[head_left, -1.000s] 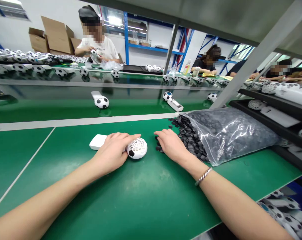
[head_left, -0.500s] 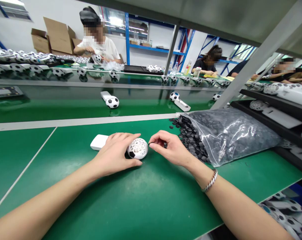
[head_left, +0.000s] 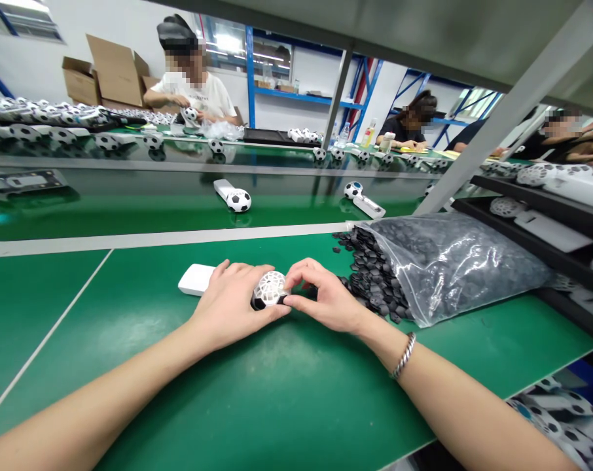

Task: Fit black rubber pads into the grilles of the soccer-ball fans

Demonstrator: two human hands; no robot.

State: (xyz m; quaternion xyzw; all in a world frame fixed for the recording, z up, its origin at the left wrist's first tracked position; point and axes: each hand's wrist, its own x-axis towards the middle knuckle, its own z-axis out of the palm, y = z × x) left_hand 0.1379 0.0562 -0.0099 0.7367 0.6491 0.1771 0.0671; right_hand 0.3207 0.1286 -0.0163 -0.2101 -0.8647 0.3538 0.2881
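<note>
- Two hands, one head view: I am watching both working over the green bench [head_left: 218,405].
- Left hand [head_left: 230,297]: fingers and thumb are curling around the ball-shaped end of the white device [head_left: 271,286], holding it on the bench; its pale handle end is showing beyond the knuckles.
- Right hand [head_left: 330,302]: thumb and fingertips are nearly meeting, touching the ball's right side. A black piece [head_left: 281,299] is showing there; I cannot tell whether they are pinching it.
- Clear bag [head_left: 468,261]: lying right of that hand, loose black pieces [head_left: 375,275] spilling from its mouth.
</note>
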